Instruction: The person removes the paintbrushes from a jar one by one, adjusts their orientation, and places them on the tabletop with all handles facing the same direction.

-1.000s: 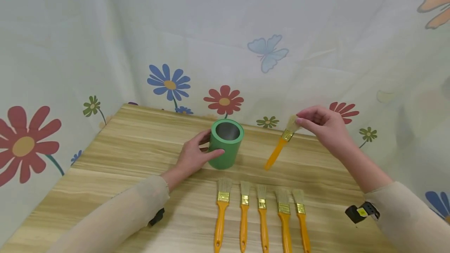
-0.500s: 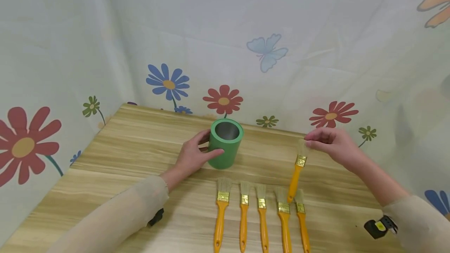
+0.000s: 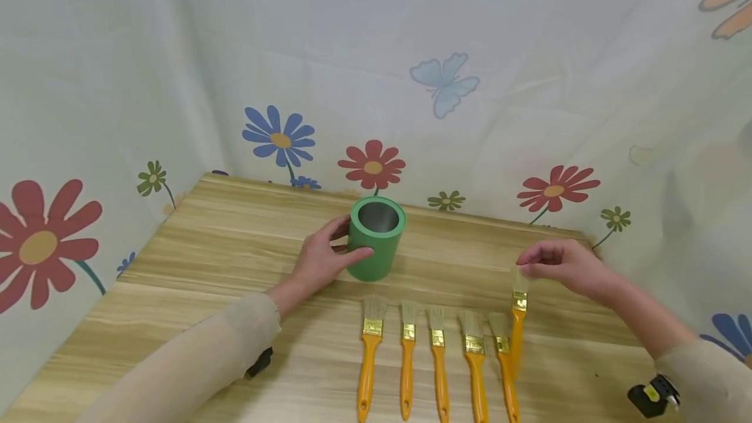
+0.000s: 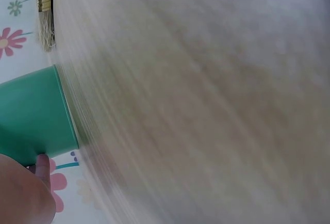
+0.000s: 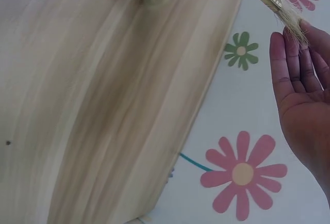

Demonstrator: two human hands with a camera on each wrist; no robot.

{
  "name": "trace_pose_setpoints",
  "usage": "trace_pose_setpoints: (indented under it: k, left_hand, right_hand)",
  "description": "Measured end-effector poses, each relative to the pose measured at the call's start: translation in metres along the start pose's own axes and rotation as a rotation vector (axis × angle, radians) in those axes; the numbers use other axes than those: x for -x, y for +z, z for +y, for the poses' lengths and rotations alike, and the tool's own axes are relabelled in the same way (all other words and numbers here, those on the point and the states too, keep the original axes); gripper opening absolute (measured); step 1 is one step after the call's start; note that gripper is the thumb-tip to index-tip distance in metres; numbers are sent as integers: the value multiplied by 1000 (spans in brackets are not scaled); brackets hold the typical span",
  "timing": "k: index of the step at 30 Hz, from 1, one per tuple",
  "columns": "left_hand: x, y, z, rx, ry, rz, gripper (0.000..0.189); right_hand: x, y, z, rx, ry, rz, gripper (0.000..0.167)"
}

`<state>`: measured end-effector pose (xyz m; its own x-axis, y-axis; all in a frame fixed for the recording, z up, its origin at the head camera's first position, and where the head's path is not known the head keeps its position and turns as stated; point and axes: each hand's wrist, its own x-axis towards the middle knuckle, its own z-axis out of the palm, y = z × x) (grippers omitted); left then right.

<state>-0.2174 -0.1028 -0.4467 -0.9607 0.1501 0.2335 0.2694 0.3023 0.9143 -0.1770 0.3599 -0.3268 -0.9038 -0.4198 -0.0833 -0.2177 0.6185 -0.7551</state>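
Note:
My left hand (image 3: 324, 258) grips the side of a green cylindrical cup (image 3: 376, 250), which stands upright on the table; its dark inside looks bare. In the left wrist view, a finger lies against the green cup (image 4: 36, 115). My right hand (image 3: 566, 269) pinches a paintbrush (image 3: 517, 325) by its bristles, the orange handle hanging down beside the rightmost brush (image 3: 504, 358) of a row. The right wrist view shows the bristles of the held paintbrush (image 5: 294, 25) between thumb and fingertips. Whether its handle touches the table or the neighbouring brush, I cannot tell.
Several paintbrushes lie side by side in front of the cup, bristles pointing away, among them a wide brush (image 3: 472, 351) and the leftmost brush (image 3: 369, 351). A wood-grain table (image 3: 235, 234) ends at a flower-printed cloth (image 3: 329, 70) behind.
My right hand has moved right and toward me with the paintbrush, whose handle has swung from slanting to nearly straight down, beside the row's right end. The left hand stays on the cup.

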Motion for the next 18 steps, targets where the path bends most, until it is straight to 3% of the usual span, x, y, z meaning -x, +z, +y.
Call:
trace_pose_setpoints:
  k: [13, 18]
  left_hand:
    - [-1, 1, -1, 2, 2, -1, 78]
    - [-2, 1, -2, -2, 4, -2, 78]
  right_hand:
    - [13, 4, 40, -34, 0, -113, 14]
    - [16, 6, 53, -81, 51, -147, 17]
